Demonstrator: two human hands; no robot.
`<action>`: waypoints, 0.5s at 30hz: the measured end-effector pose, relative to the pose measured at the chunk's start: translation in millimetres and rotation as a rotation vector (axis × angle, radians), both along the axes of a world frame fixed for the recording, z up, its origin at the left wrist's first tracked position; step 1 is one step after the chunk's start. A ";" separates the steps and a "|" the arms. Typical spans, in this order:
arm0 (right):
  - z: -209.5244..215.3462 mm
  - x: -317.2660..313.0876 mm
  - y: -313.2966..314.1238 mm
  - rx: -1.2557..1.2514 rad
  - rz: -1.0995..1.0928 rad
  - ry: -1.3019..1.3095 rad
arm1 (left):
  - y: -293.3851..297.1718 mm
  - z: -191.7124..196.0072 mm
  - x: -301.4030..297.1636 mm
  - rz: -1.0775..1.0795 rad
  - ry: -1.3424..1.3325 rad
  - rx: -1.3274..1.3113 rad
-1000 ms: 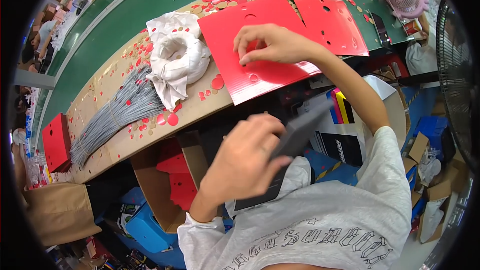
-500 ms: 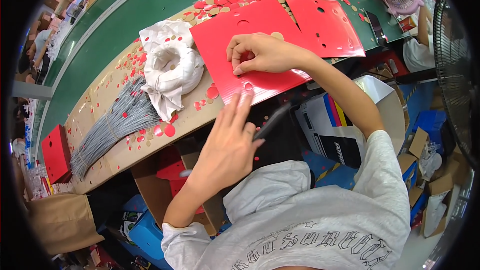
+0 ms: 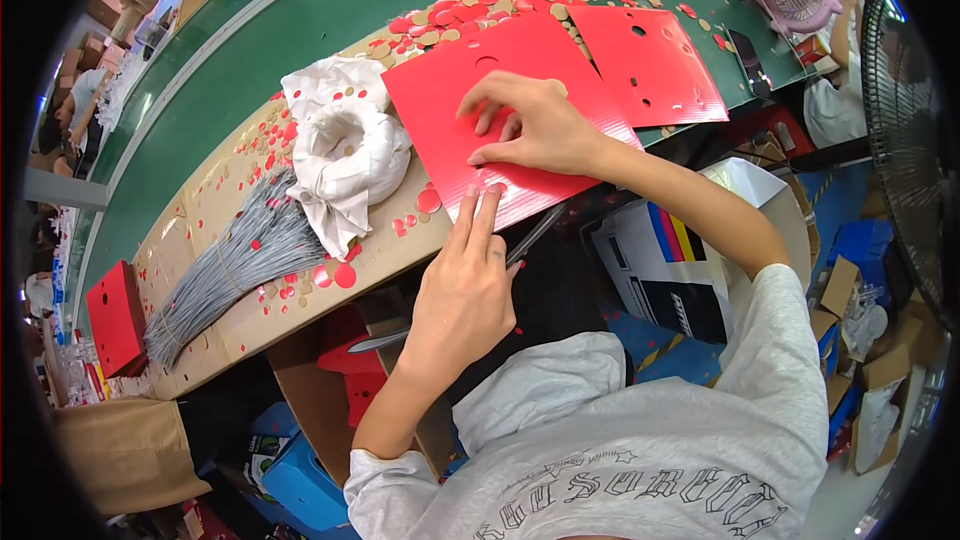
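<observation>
The left hand (image 3: 466, 292) grips a thin dark object (image 3: 541, 232), two fingertips (image 3: 491, 196) on the near edge of a red sheet (image 3: 432, 90). The right hand (image 3: 537, 125) curves over the sheet, thumb and fingers apart, between a white cloth bundle (image 3: 378, 152) and a second red sheet (image 3: 672, 65).

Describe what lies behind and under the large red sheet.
Behind the large red sheet, red and tan discs lie scattered. What lies under it is covered and unseen; the right hand hides part of its top.

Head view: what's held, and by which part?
Left hand: a slim tool, around its middle, both ends showing. Right hand: loosely curled, nothing visible in its grasp.
</observation>
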State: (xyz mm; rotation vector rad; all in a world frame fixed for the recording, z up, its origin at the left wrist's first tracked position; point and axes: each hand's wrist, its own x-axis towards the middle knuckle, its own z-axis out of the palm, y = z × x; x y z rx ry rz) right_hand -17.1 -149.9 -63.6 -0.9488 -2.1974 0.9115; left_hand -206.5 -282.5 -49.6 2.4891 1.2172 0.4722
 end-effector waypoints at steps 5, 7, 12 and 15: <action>-14.4 22.8 9.3 0.516 -0.182 -0.198 | 2.1 -1.9 6.1 0.002 0.030 0.122; -17.8 28.3 19.8 0.580 -0.267 -0.317 | 5.1 -1.2 5.3 -0.013 -0.038 0.091; -24.0 28.6 25.8 0.611 -0.319 -0.373 | 8.5 -3.0 -3.0 -0.024 -0.152 0.055; -26.0 30.4 32.6 0.516 -0.336 -0.408 | 9.3 -5.4 -4.4 -0.010 -0.221 0.082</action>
